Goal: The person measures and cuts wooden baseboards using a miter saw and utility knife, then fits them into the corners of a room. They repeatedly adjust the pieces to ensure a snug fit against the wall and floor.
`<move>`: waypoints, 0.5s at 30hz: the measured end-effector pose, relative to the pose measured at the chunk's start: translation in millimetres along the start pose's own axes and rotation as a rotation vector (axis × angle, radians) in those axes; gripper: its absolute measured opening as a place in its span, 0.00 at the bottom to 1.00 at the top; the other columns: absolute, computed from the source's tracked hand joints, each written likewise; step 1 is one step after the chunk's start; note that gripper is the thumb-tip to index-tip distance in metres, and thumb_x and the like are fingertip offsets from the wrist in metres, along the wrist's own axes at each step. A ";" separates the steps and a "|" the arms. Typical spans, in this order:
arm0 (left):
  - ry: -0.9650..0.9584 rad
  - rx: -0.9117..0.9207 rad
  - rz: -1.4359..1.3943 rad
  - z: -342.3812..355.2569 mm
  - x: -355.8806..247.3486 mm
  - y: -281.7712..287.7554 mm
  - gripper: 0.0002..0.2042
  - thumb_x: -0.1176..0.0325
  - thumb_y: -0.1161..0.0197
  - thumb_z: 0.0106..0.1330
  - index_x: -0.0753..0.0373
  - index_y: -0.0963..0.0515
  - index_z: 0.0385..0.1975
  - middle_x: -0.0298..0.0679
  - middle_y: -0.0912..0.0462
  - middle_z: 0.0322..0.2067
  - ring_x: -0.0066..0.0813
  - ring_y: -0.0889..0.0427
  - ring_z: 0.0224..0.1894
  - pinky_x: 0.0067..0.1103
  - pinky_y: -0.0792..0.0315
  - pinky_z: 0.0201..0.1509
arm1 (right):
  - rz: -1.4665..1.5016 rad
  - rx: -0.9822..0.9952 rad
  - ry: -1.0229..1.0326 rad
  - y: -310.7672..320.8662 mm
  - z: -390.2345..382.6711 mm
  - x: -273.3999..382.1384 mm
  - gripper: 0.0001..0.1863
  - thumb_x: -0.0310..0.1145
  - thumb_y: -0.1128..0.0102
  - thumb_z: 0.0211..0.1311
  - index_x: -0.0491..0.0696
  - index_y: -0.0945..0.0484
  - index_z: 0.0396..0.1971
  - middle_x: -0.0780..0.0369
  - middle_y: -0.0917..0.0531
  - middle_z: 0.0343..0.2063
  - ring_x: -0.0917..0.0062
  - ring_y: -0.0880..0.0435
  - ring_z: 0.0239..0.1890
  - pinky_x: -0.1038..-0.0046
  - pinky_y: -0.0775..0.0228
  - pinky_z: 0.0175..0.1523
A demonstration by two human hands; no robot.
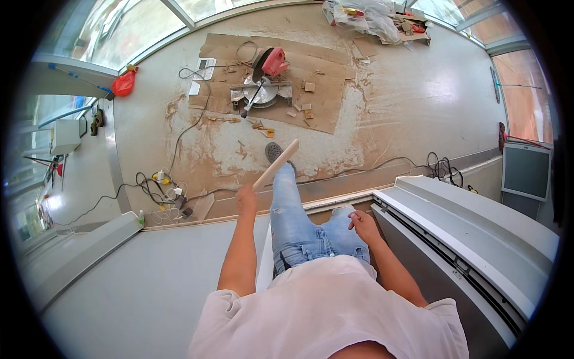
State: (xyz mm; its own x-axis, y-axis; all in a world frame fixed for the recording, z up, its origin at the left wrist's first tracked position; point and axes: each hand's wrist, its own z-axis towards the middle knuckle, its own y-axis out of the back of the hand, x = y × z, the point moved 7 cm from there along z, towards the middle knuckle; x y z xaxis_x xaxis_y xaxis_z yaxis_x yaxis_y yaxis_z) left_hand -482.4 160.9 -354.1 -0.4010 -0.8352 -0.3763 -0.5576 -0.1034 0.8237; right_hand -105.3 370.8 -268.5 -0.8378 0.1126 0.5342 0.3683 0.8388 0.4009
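My left hand (246, 198) is closed around the near end of a pale wooden strip (276, 165), which slants up and to the right above my forward leg (289, 194). Beside my other thigh, my right hand (361, 225) hangs with its fingers curled together; whatever they may hold is too small to make out. Farther ahead a mitre saw (261, 93) with a red motor housing stands on flattened cardboard (323, 107), well apart from both hands. Small wood offcuts (309, 87) lie around the saw.
Sawdust covers much of the floor. A dark cable (190, 127) runs from the saw to a power strip tangle (161, 179). A raised sill (341, 186) and sliding-door track (442, 254) border my legs. Plastic sheeting (365, 21) and scraps lie at the back right; a red bag (124, 82) sits left.
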 end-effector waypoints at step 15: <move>-0.534 -0.256 0.220 511.2 52.3 -102.3 0.11 0.77 0.35 0.51 0.62 0.24 0.34 0.43 0.24 0.38 0.46 0.27 0.43 0.38 0.32 0.47 | -0.411 0.243 0.404 -259.1 594.5 124.5 0.14 0.39 0.49 0.61 0.46 0.19 0.34 0.52 0.16 0.31 0.54 0.18 0.35 0.56 0.26 0.43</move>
State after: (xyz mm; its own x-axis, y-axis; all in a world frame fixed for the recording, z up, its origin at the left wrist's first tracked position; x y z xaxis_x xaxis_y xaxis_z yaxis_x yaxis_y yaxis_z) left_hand -818.0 403.9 -674.9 -0.8310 -0.4733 -0.2924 -0.2560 -0.1413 0.9563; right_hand -544.6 484.1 -748.3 -0.6557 -0.4158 0.6302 -0.0938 0.8731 0.4784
